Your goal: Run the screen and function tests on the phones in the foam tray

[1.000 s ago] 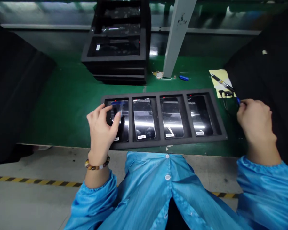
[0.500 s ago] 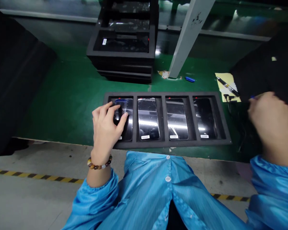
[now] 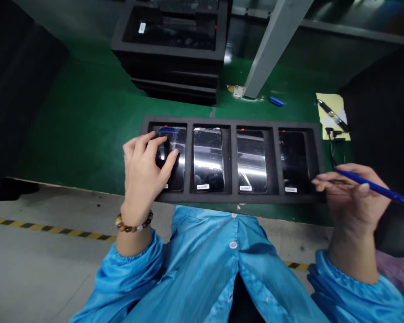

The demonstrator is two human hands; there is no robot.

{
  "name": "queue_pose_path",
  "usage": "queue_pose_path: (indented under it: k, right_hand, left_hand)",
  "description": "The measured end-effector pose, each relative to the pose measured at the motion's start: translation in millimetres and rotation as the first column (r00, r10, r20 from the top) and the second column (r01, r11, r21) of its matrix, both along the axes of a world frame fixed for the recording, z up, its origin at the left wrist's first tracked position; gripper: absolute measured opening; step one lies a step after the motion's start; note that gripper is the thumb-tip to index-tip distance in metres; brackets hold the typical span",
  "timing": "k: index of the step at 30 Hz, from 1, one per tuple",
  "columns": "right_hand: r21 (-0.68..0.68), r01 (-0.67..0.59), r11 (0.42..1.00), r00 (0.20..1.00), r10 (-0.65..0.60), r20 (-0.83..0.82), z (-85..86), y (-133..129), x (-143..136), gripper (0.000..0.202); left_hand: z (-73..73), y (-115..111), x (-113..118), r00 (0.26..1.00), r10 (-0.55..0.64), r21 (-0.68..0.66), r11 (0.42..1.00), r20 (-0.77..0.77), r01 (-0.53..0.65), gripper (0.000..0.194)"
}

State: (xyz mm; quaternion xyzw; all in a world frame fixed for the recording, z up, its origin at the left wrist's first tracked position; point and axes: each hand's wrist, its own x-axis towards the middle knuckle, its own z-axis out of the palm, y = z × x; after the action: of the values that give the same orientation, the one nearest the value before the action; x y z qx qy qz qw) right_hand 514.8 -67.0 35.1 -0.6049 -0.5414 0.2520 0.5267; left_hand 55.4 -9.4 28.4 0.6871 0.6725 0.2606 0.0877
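Four dark glass panels lie in the black foam tray [image 3: 252,198], one per compartment, each with a white label at its near end. The left hand [image 3: 141,168] is over the leftmost panel [image 3: 179,177], thumb and fingers apart, as in the earlier frame; firm contact cannot be confirmed. The right hand [image 3: 355,197] differs: previously blurred and well out to the right, it is now at the tray's right end, beside the rightmost panel [image 3: 292,157]. Its grip is closed on a blue pen [image 3: 377,186] — the shaft, now plainly visible, slants across the hand. Fingertip contact with the tray cannot be determined. The panels keep their compartments. Beyond — the stacked trays [image 3: 175,51] and yellow paper [image 3: 338,104] remain on the green table [image 3: 87,134].
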Motion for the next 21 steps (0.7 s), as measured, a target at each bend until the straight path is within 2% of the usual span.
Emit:
queue_pose_path:
  k: [1,2,4,6,12,15,21]
  right_hand:
    - [-0.022,0.018,1.0,0.996,-0.02,-0.09,-1.8,-2,-7,0.042]
    - [-0.048,0.053,0.997,0.994,-0.058,-0.097,-2.6,-4,-12,0.039]
    - [-0.077,0.126,0.989,0.991,-0.129,-0.032,-2.9,-8,-14,0.034]
    - [-0.086,0.146,0.985,0.989,-0.147,-0.006,-3.0,-13,-13,0.031]
    - [-0.112,0.219,0.969,0.974,-0.211,0.077,-6.3,-22,-13,0.052]
    - [-0.09,0.193,0.977,0.975,-0.181,0.132,-6.6,-21,-16,0.054]
    - [-0.159,0.142,0.977,0.98,-0.116,0.163,-7.1,-20,-13,0.053]
  left_hand:
    - [0.7,0,0,1.0,-0.001,0.002,1.0,-0.005,0.001,0.042]
    - [1.3,0,0,1.0,-0.005,0.002,1.0,-0.015,0.005,0.042]
    - [2.6,0,0,0.999,-0.018,0.005,1.0,-0.042,0.018,0.044]
    - [3.7,0,0,0.997,-0.029,0.007,1.0,-0.067,0.03,0.047]
    - [6.6,2,2,0.996,-0.025,-0.004,1.0,-0.088,0.024,0.048]
    - [7.0,2,4,0.997,-0.018,0.007,1.0,-0.073,0.019,0.043]
    - [8.0,3,5,0.998,-0.017,0.015,1.0,-0.061,0.018,0.046]
